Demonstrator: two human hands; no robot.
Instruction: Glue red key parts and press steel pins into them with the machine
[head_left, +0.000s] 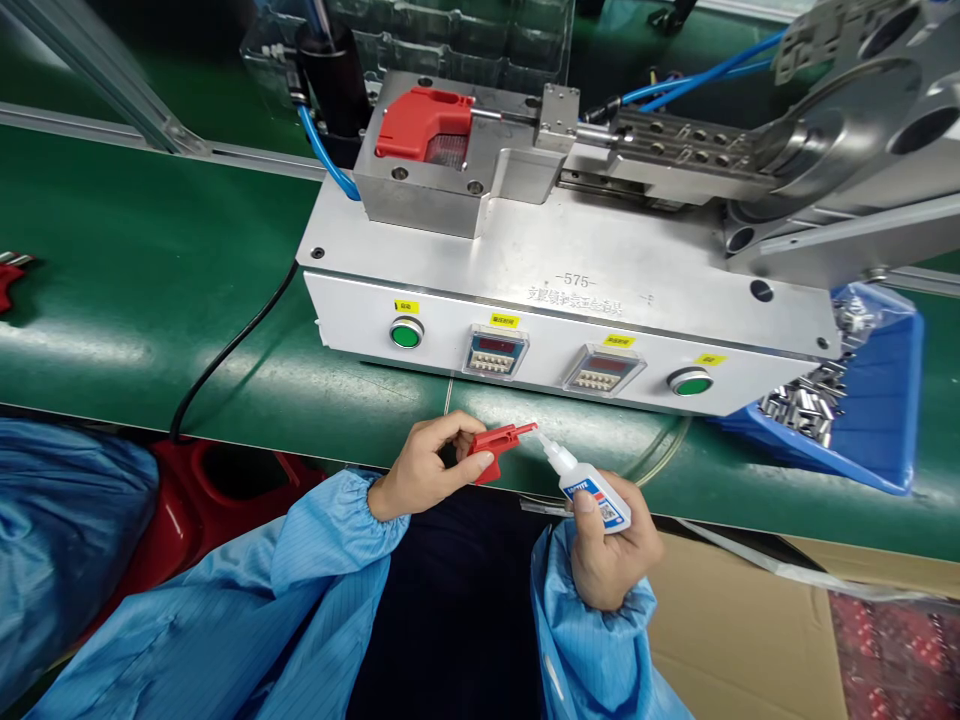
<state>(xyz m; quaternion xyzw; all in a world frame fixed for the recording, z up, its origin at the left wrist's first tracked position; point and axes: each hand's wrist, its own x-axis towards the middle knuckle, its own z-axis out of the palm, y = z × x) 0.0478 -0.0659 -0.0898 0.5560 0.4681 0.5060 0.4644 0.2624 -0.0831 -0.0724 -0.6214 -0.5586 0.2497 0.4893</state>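
Between thumb and fingers, my left hand [431,465] grips a red plastic part [491,448] whose thin stem points right. My right hand [616,548] is closed around a white Loctite glue bottle [596,495], tilted so its nozzle comes up to the tip of that stem; whether they touch I cannot tell. Both hands are over the front edge of the green bench. Behind them, a similar red part [424,122] sits in the metal fixture [424,205] of a press machine.
The machine's white front panel [352,318] carries green buttons and two counters. On the right, a blue bin [892,410] holds many metal cylinders [806,405]. A black cable [236,345] crosses the bench at left. Cardboard [742,620] lies below right, and a red stool [176,500] stands left.
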